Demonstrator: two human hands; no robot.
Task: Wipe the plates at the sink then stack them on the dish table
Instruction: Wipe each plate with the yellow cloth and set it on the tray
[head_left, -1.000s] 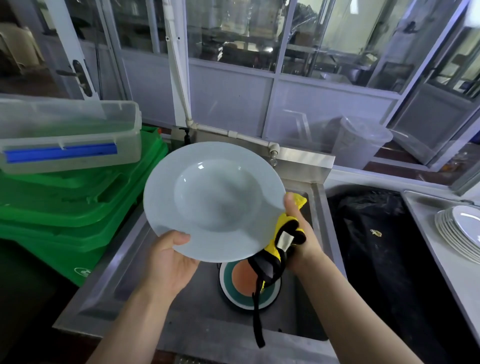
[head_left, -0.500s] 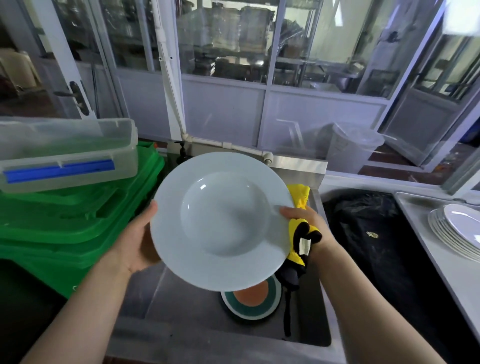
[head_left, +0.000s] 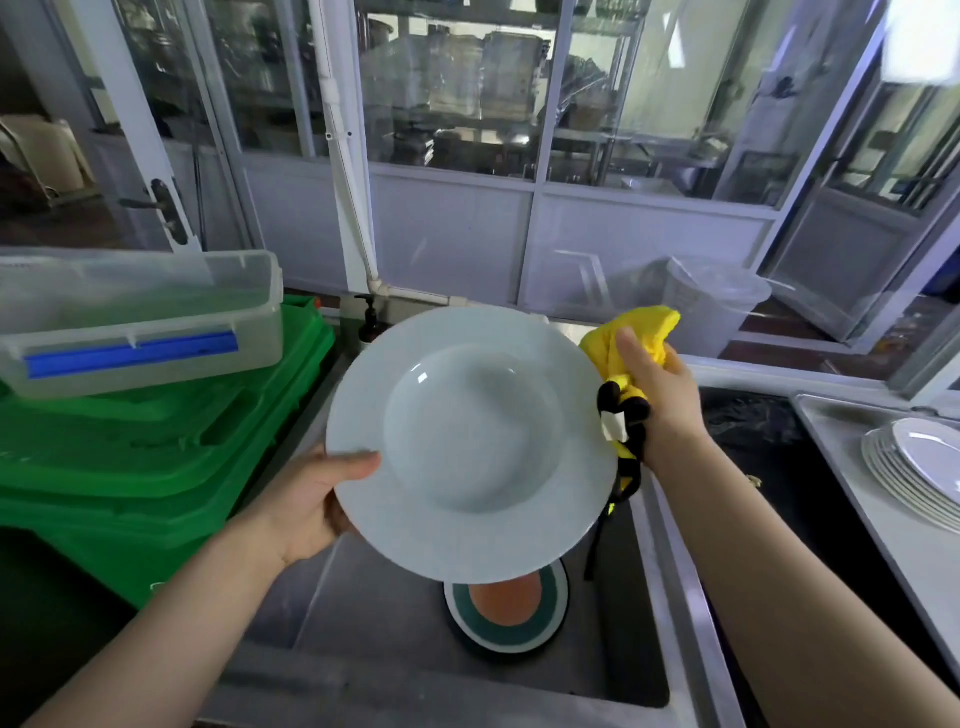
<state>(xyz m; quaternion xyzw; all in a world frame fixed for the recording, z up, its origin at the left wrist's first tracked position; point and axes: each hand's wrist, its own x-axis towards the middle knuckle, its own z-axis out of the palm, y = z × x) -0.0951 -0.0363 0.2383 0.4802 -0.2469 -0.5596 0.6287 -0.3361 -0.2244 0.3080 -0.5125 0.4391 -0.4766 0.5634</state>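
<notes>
Pale-blue ceramic deep plate (head_left: 470, 441), gripped by the left hand (head_left: 306, 501), awaits wiping; the right hand (head_left: 657, 395), clutching a yellow-and-black cloth (head_left: 631, 364), should sweep its rim.

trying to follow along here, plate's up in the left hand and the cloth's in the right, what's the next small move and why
Probably bring the yellow cloth onto the pale plate and wipe its face. The right hand holds the cloth just off the rim, the left hand grips the lower-left edge over the sink, and the plate has not joined the stack.
</notes>
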